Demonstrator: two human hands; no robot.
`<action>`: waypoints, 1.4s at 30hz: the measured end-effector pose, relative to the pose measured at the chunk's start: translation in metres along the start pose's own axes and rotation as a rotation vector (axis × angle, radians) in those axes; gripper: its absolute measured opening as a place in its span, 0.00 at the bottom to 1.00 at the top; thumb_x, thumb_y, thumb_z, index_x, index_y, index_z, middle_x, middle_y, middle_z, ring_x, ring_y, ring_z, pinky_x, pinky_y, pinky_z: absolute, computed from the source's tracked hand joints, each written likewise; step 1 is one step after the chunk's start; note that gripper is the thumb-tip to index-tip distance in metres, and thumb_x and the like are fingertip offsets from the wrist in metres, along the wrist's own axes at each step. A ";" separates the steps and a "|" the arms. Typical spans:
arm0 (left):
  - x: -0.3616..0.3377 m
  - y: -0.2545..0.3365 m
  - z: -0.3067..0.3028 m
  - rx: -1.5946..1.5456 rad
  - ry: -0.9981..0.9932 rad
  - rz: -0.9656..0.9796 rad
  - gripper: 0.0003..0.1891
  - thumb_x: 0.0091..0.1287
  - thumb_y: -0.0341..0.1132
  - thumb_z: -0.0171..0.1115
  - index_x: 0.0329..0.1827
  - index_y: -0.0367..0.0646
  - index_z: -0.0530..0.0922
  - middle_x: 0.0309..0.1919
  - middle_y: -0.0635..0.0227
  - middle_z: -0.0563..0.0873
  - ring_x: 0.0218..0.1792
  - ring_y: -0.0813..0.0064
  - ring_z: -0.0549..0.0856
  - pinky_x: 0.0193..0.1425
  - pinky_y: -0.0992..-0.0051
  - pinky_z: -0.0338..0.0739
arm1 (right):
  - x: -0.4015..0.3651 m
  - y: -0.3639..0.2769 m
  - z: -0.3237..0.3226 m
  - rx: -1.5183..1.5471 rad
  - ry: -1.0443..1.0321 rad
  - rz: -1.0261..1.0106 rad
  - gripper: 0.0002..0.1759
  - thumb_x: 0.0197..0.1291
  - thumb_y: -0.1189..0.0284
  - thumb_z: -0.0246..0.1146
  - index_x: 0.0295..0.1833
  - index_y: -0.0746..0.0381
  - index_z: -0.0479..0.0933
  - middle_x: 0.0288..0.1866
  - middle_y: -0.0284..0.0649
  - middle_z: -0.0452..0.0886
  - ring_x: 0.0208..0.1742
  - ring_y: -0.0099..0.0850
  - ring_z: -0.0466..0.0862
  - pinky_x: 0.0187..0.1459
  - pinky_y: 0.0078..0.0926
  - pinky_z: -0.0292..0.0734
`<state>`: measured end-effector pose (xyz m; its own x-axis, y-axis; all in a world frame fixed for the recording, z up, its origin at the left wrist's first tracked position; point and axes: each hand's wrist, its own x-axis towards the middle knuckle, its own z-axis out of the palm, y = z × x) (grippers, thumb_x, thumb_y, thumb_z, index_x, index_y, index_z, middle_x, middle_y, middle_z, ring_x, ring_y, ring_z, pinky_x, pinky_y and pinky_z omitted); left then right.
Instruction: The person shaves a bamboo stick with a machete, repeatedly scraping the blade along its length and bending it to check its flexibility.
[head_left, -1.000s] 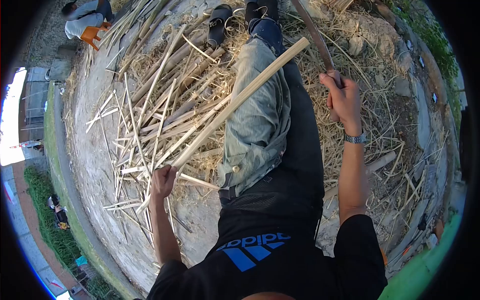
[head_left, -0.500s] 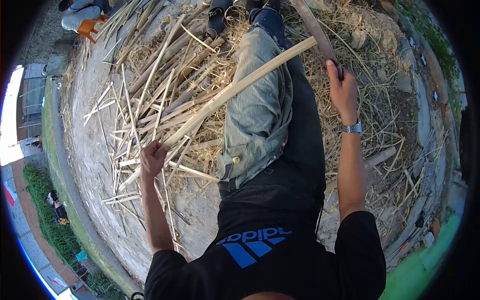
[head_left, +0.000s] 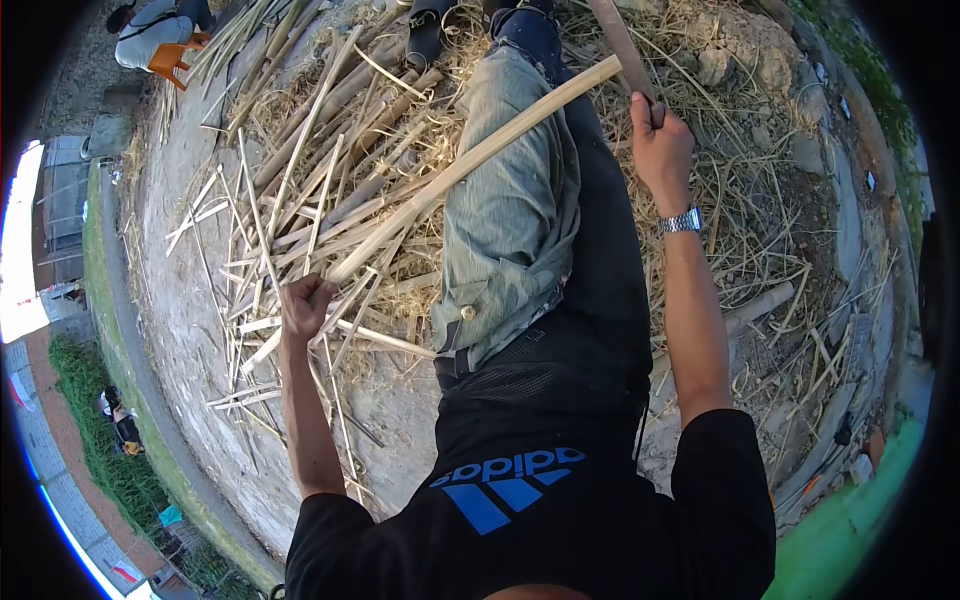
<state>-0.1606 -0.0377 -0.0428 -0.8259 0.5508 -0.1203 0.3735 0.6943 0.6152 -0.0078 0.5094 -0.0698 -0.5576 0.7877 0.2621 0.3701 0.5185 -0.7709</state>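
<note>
My left hand (head_left: 308, 303) is closed around the near end of a long, pale bamboo strip (head_left: 480, 157). The strip slants across my thigh, over a worn camouflage cloth (head_left: 500, 240) covering that leg. With my right hand (head_left: 664, 152), a metal watch on its wrist, I grip the handle of a machete (head_left: 622, 45). Its long, dark blade points away from me, and the far end of the strip meets the blade just ahead of the handle.
Split bamboo strips (head_left: 250, 265) and whole bamboo poles (head_left: 345, 90) lie in a pile at left. Fibrous shavings (head_left: 735, 185) and rocks (head_left: 715, 66) cover the ground at right. A person (head_left: 150, 38) sits on an orange chair (head_left: 172, 60) at the upper left.
My right hand and the machete have shifted left and slightly farther from me. The strip's far end has moved a little the same way; my left hand has barely moved.
</note>
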 end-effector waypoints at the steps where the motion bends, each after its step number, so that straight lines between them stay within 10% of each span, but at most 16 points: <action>1: 0.004 0.002 0.002 0.037 0.017 0.005 0.17 0.72 0.37 0.67 0.27 0.33 0.78 0.14 0.67 0.72 0.20 0.81 0.66 0.24 0.70 0.60 | 0.002 0.000 0.002 -0.021 0.003 -0.023 0.28 0.72 0.54 0.67 0.25 0.65 0.75 0.17 0.48 0.76 0.18 0.49 0.78 0.24 0.44 0.71; 10: 0.018 0.010 -0.001 0.000 0.000 0.011 0.20 0.71 0.39 0.67 0.23 0.34 0.75 0.13 0.63 0.69 0.19 0.77 0.64 0.24 0.67 0.60 | -0.019 -0.006 0.003 0.034 -0.161 -0.140 0.27 0.72 0.55 0.66 0.27 0.66 0.77 0.18 0.49 0.77 0.20 0.50 0.80 0.24 0.43 0.72; 14: 0.034 0.002 0.019 -0.023 -0.004 0.060 0.20 0.72 0.40 0.66 0.24 0.35 0.75 0.13 0.66 0.69 0.20 0.78 0.63 0.24 0.68 0.59 | 0.002 -0.013 -0.004 0.051 -0.112 0.197 0.30 0.73 0.52 0.64 0.25 0.66 0.77 0.17 0.47 0.78 0.20 0.46 0.81 0.25 0.43 0.73; 19: 0.067 0.053 0.052 -0.033 -0.080 0.063 0.25 0.74 0.45 0.67 0.23 0.35 0.74 0.14 0.69 0.68 0.20 0.78 0.63 0.24 0.67 0.57 | -0.091 -0.049 0.030 0.164 -0.374 -0.130 0.25 0.70 0.54 0.67 0.29 0.65 0.78 0.19 0.48 0.79 0.24 0.55 0.82 0.29 0.46 0.75; 25: 0.070 0.049 0.039 -0.013 -0.031 0.117 0.25 0.74 0.44 0.66 0.22 0.35 0.74 0.13 0.67 0.68 0.20 0.78 0.62 0.23 0.67 0.58 | -0.001 -0.002 -0.007 0.052 -0.113 0.130 0.28 0.73 0.56 0.65 0.23 0.65 0.76 0.16 0.47 0.77 0.20 0.47 0.82 0.25 0.42 0.72; 36: 0.069 0.123 0.047 0.185 0.032 -0.054 0.21 0.70 0.47 0.71 0.32 0.36 0.81 0.15 0.61 0.78 0.16 0.68 0.75 0.25 0.64 0.67 | -0.048 -0.025 0.014 0.062 -0.201 -0.109 0.24 0.71 0.58 0.68 0.28 0.66 0.78 0.19 0.50 0.77 0.22 0.51 0.81 0.26 0.44 0.73; 42: 0.016 0.047 0.025 0.443 0.265 0.009 0.19 0.70 0.48 0.71 0.29 0.42 0.79 0.13 0.63 0.78 0.14 0.67 0.76 0.22 0.64 0.68 | -0.010 0.004 -0.014 -0.041 -0.126 0.107 0.28 0.73 0.54 0.64 0.28 0.67 0.78 0.16 0.46 0.75 0.17 0.43 0.78 0.25 0.41 0.71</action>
<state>-0.1463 0.0150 -0.0352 -0.8793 0.4609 0.1203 0.4763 0.8515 0.2190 0.0099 0.5084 -0.0678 -0.6010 0.7926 0.1031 0.4606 0.4489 -0.7658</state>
